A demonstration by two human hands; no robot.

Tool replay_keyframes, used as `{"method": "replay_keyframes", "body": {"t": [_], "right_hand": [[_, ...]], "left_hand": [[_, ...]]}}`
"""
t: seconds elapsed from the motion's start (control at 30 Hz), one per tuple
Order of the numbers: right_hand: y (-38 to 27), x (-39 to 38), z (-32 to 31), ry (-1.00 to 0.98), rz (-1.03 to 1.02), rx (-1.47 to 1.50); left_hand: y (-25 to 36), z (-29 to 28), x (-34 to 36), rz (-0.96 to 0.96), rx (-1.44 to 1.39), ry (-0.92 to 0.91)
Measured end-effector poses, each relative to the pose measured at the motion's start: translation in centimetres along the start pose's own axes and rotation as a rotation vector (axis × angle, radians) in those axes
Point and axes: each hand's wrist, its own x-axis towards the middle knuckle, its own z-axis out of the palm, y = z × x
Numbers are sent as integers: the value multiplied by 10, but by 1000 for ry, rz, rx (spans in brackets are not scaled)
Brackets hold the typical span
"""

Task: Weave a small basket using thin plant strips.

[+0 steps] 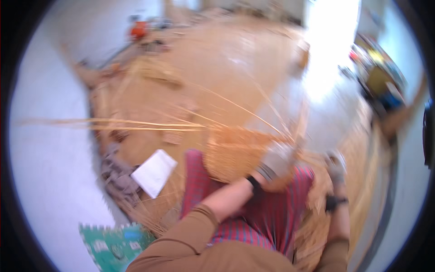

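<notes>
Reaching toward the wall (50, 154), strips (149, 127) pass a white sheet (155, 173) too blurred to read. Your basket (231, 156) sits across your knees (195, 167), floor (217, 68) beyond; your left hand (277, 159) covers its right edge; your right hand (335, 167) hangs apart; I can't tell either grip.

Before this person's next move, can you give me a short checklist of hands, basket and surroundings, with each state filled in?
1. Woven basket supported: ok, it sits over the legs in striped legwear.
2. Left hand at the basket: ok, it is at the right end.
3. Left hand's grip firm: cannot tell, the picture is blurred there.
4. Right hand at the basket: not ok, it is apart, off to the right.
5. Long strands tucked in: not ok, they stretch out leftward from the basket.
6. White sheet clear of the basket: ok, it lies apart at left.
</notes>
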Motion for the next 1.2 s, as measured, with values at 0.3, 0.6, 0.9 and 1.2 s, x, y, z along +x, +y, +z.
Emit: {"method": "replay_keyframes", "body": {"t": [0.3, 0.6, 0.9, 1.2], "right_hand": [[20, -16, 10, 78, 95, -20], [-22, -4, 1, 51, 186, -58], [-11, -8, 7, 70, 158, 41], [17, -12, 30, -51, 132, 158]], "left_hand": [[-2, 11, -8, 62, -173, 172], [-1, 3, -3, -13, -315, 81], [10, -15, -1, -99, -359, 31], [4, -2, -4, 40, 133, 31]]}}
